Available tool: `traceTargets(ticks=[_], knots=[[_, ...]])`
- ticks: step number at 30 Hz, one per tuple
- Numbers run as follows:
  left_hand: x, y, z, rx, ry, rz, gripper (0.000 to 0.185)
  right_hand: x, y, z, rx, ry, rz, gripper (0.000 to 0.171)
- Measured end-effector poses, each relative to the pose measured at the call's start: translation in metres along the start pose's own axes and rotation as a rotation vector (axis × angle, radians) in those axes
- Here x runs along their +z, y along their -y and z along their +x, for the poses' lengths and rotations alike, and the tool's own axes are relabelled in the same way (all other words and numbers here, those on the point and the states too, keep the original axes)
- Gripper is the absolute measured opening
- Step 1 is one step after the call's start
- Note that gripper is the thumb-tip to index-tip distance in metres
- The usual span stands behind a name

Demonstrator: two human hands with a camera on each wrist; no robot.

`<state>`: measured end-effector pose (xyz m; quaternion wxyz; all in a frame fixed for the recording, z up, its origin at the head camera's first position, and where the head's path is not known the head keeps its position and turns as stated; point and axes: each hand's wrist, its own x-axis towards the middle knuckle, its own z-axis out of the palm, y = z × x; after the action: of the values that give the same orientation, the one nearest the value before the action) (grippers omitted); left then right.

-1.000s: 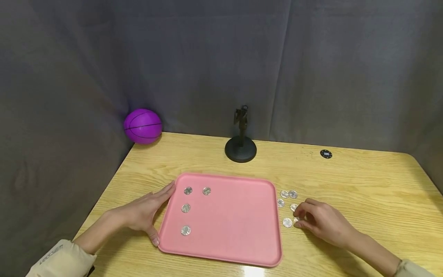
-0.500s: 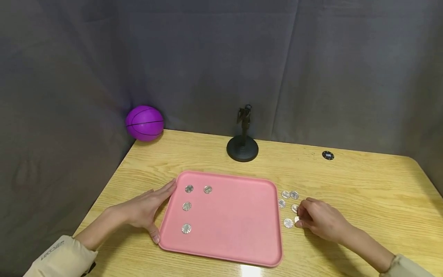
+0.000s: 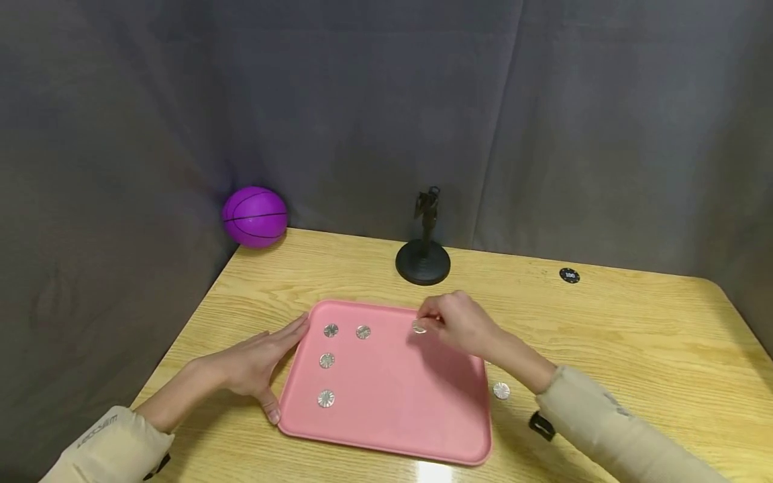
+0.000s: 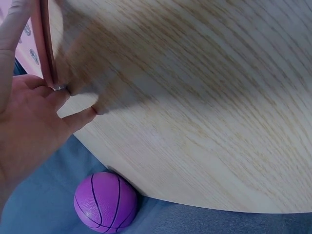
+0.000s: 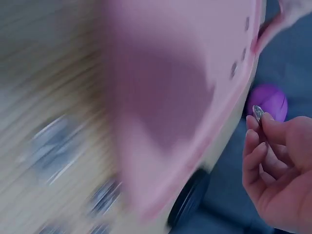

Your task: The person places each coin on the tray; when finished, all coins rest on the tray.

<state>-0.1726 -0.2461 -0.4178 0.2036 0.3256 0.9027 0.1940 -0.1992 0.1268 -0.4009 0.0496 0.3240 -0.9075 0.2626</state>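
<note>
A pink tray (image 3: 398, 409) lies on the wooden table. Spread along its left edge is my left hand (image 3: 253, 365), thumb near the front corner and fingers straight at the rim. Several silver coins (image 3: 327, 360) lie in the tray's left part, three in a column and one beside the rearmost. Over the tray's back right part, my right hand (image 3: 461, 325) pinches a silver coin (image 5: 258, 113) between thumb and forefinger. The right wrist view shows this coin held on edge, with the other fingers curled below.
Right of the tray lies a loose silver coin (image 3: 501, 390); several more coins (image 5: 56, 146) appear blurred in the right wrist view. Behind the tray are a black stand (image 3: 423, 261) and a black chip marked 100 (image 3: 569, 275). A purple ball (image 3: 255, 217) sits at the back left corner.
My right hand has lifted a coin from the group right of the tray and moved left and back over the tray. The left hand stays at the tray's edge.
</note>
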Motion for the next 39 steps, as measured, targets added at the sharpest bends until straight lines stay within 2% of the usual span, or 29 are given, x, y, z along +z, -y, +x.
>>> traceTargets(ticks=[4, 9, 13, 17, 22, 26, 29, 34, 36, 39], knots=[[-0.001, -0.002, 0.002, -0.008, 0.007, 0.004, 0.150, 0.028, 0.025, 0.036, -0.040, 0.081, 0.002, 0.002], [-0.003, -0.006, 0.004, 0.014, 0.000, -0.002, 0.149, 0.056, 0.038, 0.050, -0.052, 0.173, -0.031, 0.006], [-0.004, -0.009, 0.004, 0.020, -0.002, 0.004, 0.148, 0.067, 0.037, 0.048, -0.040, 0.155, 0.001, 0.004], [-0.005, -0.009, 0.003, 0.020, -0.004, -0.002, 0.148, 0.068, 0.034, 0.045, -0.014, 0.130, 0.050, 0.005], [-0.002, -0.007, 0.004, 0.032, -0.004, -0.013, 0.148, 0.066, 0.028, 0.035, -0.010, 0.084, 0.006, 0.006], [0.000, -0.007, 0.004, 0.041, -0.005, -0.030, 0.148, 0.050, 0.013, 0.018, 0.001, -0.020, -0.084, 0.005], [0.001, -0.006, 0.003, 0.037, 0.001, -0.038, 0.147, 0.027, -0.008, 0.000, 0.051, -0.071, -0.032, 0.001], [0.001, -0.005, 0.000, 0.045, -0.005, -0.045, 0.147, -0.021, -0.057, -0.044, 0.242, -0.088, 0.119, 0.004], [0.000, -0.004, -0.001, 0.047, -0.007, -0.049, 0.147, -0.036, -0.074, -0.064, 0.299, -0.074, 0.119, 0.007], [-0.001, -0.003, -0.003, 0.046, -0.011, -0.045, 0.147, -0.049, -0.093, -0.090, 0.328, -0.028, 0.071, 0.012]])
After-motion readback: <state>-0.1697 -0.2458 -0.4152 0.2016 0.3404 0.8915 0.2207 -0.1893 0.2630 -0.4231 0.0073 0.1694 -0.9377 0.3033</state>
